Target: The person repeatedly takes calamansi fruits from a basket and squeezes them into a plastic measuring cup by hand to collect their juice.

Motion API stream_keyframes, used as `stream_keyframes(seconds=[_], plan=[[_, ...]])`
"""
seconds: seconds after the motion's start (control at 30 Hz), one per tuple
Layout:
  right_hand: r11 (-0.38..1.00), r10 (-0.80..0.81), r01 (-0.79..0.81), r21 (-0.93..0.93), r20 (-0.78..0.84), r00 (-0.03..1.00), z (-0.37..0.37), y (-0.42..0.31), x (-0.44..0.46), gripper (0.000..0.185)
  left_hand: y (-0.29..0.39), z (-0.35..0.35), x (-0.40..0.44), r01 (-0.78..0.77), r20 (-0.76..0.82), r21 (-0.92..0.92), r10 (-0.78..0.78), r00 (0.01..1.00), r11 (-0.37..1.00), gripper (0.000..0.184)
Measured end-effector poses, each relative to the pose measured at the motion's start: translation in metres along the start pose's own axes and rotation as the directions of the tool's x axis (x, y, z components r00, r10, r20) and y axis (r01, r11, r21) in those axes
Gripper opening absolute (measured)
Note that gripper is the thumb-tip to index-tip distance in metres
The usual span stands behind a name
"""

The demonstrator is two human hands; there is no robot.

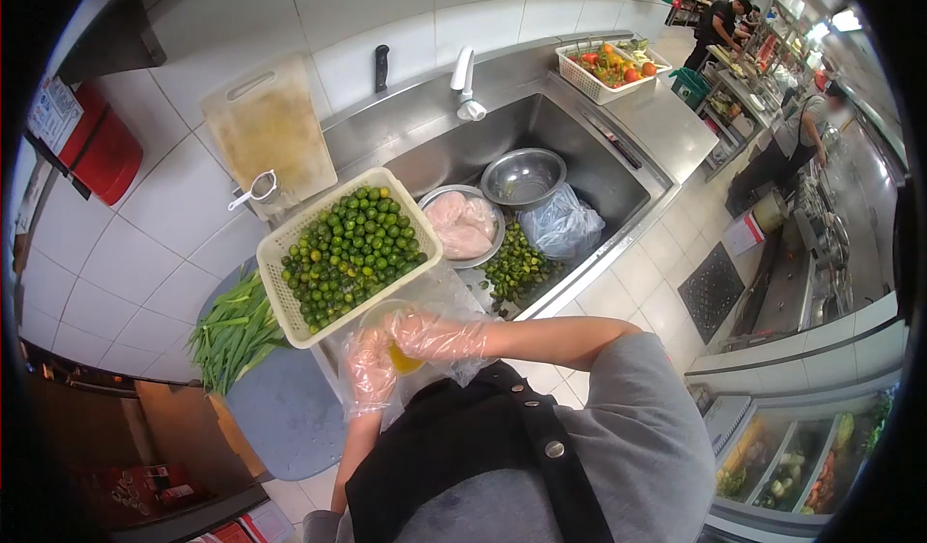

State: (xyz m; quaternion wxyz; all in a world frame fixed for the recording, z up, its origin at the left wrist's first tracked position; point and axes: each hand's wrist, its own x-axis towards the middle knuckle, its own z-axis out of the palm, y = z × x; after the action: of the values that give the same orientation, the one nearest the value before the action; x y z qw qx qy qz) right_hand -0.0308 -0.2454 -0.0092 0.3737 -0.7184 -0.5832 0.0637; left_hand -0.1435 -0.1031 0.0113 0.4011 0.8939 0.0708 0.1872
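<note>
Both my hands wear clear plastic gloves and meet in front of my apron. Fingers of my left hand point(370, 369) and my right hand point(425, 335) are curled together over a clear container point(404, 360) with yellow liquid in the bottom. What else the fingers hold, if anything, is hidden. Just beyond them stands a cream basket point(432, 239) full of small green citrus fruits point(352, 249). Right of the basket, a metal bowl point(499, 244) holds pale raw meat point(462, 224). Cut green fruit pieces point(521, 263) lie beside that bowl.
The sink point(608, 162) holds an empty metal bowl point(522, 176) and a plastic bag point(563, 224). A cutting board point(268, 128) and a strainer point(261, 188) are behind the basket. Green leaves point(235, 335) lie left. Two people point(715, 31) work in the background.
</note>
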Motion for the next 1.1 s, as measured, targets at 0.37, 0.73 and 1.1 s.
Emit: stream_keyframes(seconds=[0.37,0.73,1.1], plan=[[0.968,0.073,-0.025,-0.25,0.182,0.981,0.004,0.001,0.0,0.018,0.022,-0.003,-0.006,0.042,-0.177,0.025,-0.037,0.983,0.999,0.012],[0.987,0.158,-0.146,0.066,-0.277,0.948,-0.076,-0.033,0.01,0.018,0.02,-0.014,-0.006,0.29,0.03,-0.698,-0.378,0.925,0.655,0.015],[0.842,0.243,-0.295,-0.452,-0.17,0.955,-0.111,0.022,0.048,0.024,-0.006,-0.027,-0.001,0.234,-0.091,-0.496,-0.318,0.944,0.837,0.014]])
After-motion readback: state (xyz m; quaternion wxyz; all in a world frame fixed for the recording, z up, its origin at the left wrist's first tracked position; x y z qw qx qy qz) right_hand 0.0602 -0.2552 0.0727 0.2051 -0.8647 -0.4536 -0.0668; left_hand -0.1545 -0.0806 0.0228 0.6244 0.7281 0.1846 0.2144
